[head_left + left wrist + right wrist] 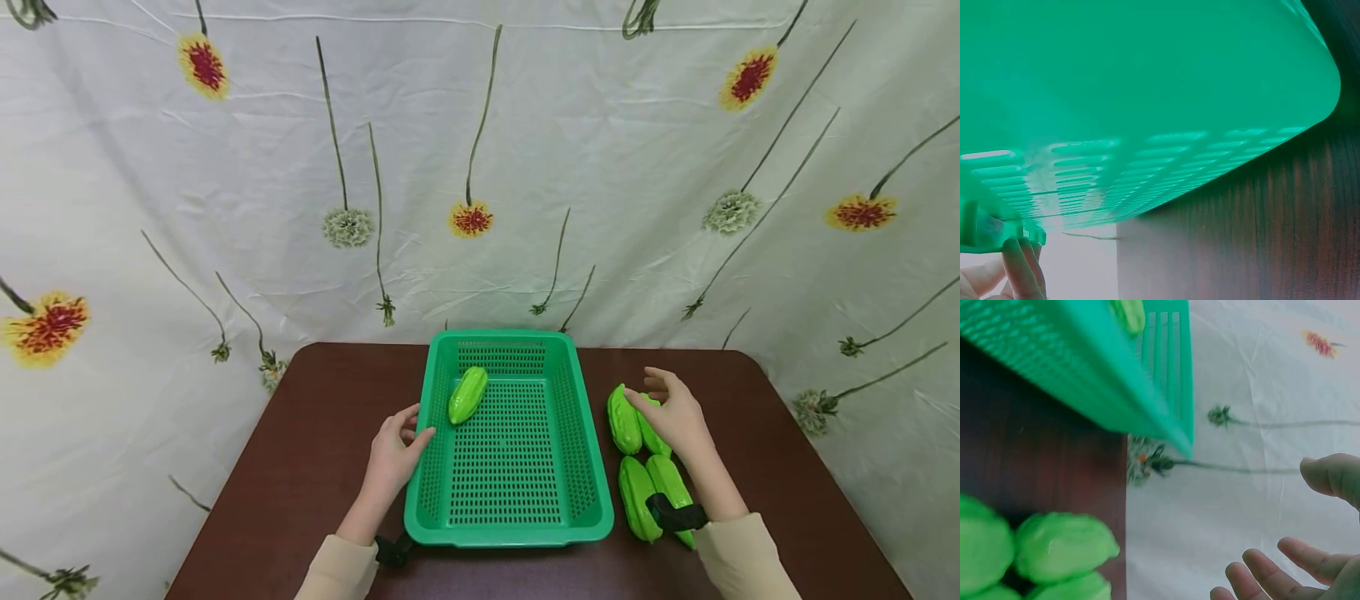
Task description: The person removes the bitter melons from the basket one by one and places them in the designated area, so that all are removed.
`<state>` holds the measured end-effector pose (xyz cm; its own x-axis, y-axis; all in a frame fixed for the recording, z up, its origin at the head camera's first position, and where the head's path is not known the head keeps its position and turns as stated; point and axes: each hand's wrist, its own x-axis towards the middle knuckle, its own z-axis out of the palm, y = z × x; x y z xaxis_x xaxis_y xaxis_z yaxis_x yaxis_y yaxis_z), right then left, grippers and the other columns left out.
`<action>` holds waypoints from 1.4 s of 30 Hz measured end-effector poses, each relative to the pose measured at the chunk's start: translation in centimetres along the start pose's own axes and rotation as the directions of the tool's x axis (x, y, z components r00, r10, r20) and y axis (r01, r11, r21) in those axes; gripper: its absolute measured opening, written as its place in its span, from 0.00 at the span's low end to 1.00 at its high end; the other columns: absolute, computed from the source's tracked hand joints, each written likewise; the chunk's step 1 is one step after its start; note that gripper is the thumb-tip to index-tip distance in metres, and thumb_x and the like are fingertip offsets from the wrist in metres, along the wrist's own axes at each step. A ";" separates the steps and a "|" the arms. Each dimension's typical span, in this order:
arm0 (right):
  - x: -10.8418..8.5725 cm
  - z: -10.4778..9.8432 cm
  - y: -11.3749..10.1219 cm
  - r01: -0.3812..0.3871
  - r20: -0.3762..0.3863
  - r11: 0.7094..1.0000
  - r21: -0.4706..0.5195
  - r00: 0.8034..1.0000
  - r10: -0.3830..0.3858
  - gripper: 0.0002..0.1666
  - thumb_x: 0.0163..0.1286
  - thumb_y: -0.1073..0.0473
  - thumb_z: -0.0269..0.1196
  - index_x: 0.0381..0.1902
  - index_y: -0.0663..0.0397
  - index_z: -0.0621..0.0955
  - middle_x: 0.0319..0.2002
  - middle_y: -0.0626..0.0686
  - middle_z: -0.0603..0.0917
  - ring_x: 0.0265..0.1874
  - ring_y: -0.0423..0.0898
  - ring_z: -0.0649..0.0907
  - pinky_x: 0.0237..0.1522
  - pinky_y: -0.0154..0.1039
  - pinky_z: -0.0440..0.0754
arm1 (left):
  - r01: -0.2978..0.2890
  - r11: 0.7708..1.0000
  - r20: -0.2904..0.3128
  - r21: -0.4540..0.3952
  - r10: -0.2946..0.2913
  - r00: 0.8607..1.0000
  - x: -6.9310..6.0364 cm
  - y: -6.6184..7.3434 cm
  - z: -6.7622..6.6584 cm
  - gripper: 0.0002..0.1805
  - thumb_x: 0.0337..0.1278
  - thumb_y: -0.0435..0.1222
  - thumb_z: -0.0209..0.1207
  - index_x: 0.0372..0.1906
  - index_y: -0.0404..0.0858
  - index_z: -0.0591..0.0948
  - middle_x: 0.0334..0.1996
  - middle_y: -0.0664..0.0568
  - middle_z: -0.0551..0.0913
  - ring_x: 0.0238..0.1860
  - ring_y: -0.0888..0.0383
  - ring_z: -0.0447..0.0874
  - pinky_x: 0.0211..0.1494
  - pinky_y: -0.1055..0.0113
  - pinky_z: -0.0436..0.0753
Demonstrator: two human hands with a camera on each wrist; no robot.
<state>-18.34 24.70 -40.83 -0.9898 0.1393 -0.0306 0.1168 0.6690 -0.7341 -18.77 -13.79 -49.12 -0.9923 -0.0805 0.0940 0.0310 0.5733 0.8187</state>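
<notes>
A green plastic basket (510,536) with slotted walls and floor stands on the table, and one bright green, ridged gourd (468,395) lies inside it near the far left. My left hand (393,448) grips the basket's left rim, thumb on top and fingers outside; in the left wrist view its fingers (1021,269) touch the rim edge. Several like gourds (637,498) lie grouped right of the basket. Over the far ones hovers my right hand (678,417), fingers spread and holding nothing. In the right wrist view, the thumb (1332,477) and fingertips stand apart from the gourds (1063,547).
Beneath everything is a dark brown wooden table (315,442) with rounded far corners. A white cloth (420,167) printed with flowers hangs behind and around it. Black bands (677,512) sit on the wrists.
</notes>
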 end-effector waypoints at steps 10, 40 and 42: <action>1.8 2.4 -3.4 0.048 0.051 0.996 0.073 0.997 -0.052 0.40 0.72 0.45 0.60 0.73 0.58 0.63 0.67 0.65 0.70 0.64 0.62 0.72 0.58 0.57 0.75 | 0.005 1.000 0.017 -0.011 -0.005 1.000 0.0 0.2 0.1 0.27 0.63 0.34 0.63 0.65 0.31 0.73 0.50 0.37 0.78 0.41 0.50 0.80 0.37 0.65 0.78; 5.6 11.6 -11.2 0.116 0.078 0.977 0.180 0.988 -0.132 0.41 0.68 0.43 0.64 0.71 0.58 0.67 0.65 0.62 0.72 0.63 0.61 0.74 0.58 0.56 0.76 | -0.008 1.000 -0.003 0.001 0.008 1.000 -0.1 0.2 -0.2 0.26 0.62 0.34 0.64 0.64 0.32 0.75 0.48 0.39 0.79 0.38 0.53 0.79 0.35 0.66 0.77; 5.8 12.3 -11.5 0.118 0.076 0.977 0.176 0.988 -0.133 0.41 0.68 0.43 0.65 0.71 0.58 0.67 0.65 0.62 0.72 0.62 0.60 0.74 0.58 0.56 0.76 | -0.008 1.000 -0.003 0.002 0.008 1.000 0.0 0.1 -0.1 0.26 0.63 0.34 0.63 0.64 0.32 0.74 0.48 0.39 0.79 0.38 0.53 0.79 0.35 0.66 0.77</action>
<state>-26.39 8.84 -40.88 -0.9999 -0.0068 0.0156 -0.0167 0.5413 -0.8406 -18.72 -13.81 -48.95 -0.9917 -0.0786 0.1021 0.0385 0.5757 0.8168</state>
